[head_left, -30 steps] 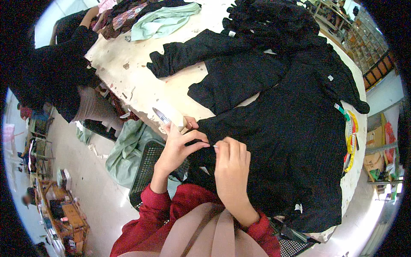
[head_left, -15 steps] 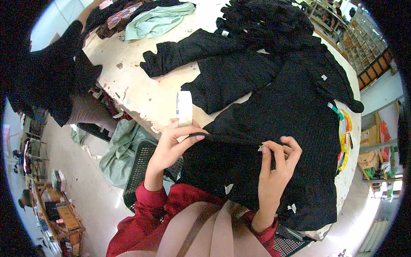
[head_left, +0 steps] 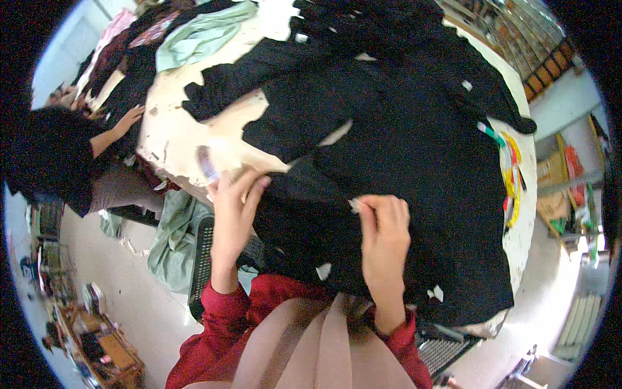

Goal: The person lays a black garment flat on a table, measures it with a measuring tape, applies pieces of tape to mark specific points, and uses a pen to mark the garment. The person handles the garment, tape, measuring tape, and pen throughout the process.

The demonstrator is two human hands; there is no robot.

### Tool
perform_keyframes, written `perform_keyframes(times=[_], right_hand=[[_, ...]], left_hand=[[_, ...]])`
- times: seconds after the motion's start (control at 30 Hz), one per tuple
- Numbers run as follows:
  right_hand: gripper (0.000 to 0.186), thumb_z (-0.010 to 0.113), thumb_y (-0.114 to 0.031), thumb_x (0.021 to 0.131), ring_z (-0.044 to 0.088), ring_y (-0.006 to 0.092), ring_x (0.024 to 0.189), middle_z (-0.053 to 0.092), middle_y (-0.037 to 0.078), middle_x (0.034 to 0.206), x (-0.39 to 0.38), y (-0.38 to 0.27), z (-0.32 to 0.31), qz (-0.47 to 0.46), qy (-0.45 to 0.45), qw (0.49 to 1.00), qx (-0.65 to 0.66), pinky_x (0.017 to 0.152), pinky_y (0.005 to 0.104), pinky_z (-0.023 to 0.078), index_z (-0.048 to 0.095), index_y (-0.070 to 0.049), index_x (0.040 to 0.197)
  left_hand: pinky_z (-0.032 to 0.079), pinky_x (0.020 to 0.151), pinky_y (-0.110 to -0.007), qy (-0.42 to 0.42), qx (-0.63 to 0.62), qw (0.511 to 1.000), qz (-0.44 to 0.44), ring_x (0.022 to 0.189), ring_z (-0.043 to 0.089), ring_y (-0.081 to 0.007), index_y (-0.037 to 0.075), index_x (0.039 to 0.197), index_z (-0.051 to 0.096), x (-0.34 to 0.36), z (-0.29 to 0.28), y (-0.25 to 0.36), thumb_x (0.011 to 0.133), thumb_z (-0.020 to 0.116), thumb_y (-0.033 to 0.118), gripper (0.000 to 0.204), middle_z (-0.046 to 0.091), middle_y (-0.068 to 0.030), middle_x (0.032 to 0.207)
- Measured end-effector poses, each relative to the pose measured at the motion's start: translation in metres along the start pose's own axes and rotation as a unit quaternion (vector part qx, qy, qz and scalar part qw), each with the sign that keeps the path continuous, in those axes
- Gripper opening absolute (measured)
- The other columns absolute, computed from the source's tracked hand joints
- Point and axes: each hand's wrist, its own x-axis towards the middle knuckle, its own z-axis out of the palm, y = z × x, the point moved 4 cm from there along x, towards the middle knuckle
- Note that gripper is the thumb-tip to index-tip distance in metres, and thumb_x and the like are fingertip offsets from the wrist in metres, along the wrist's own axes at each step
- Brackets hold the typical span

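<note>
A large black garment with crinkled cloth lies spread before me, small white pieces stuck on it. My left hand is at the garment's left edge, fingers curled. By its fingertips is a narrow roll of white tape, blurred by motion and tilted, held in that hand. Whether the left thumb also touches the cloth I cannot tell. Over the middle of the garment, my right hand is closed, thumb and forefinger pinching a small white scrap of tape.
A coiled yellow measuring tape lies along the table's right side. Pale green cloth and other garments lie at the far left. Another person in black rests a hand on the table. A black plastic crate stands near my left.
My left hand has drawn back from the stretched cloth edge and the tape roll has tilted left. The right hand has turned, now pinching the scrap. The whole view has shifted a little.
</note>
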Motion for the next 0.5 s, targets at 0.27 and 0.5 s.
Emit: perform_keyframes(times=[0.27,0.5], right_hand=[[0.02,0.072,-0.011,0.08,0.058,0.0212,0.077,0.063,0.003,0.081,-0.006,-0.015,-0.002,-0.163,0.047,0.98,0.101,0.069,0.0349,0.044,0.069,-0.006,0.1],[0.019,0.063,-0.019,0.082,0.052,0.0245,0.085,0.051,0.01,0.095,-0.008,-0.022,0.002,-0.118,0.081,0.99,0.015,0.073,0.0349,0.041,0.059,-0.002,0.087]], left_hand=[[0.035,0.098,-0.037,-0.189,-0.105,0.973,0.079,0.105,0.051,-0.0262,0.009,0.104,0.071,0.012,-0.002,0.071,0.072,0.078,0.012,0.033,0.055,-0.0099,0.107],[0.035,0.087,-0.032,-0.127,-0.178,0.968,0.12,0.094,0.045,-0.0227,-0.002,0.091,0.062,0.006,0.013,0.051,0.079,0.064,-0.004,0.012,0.047,-0.0105,0.098]])
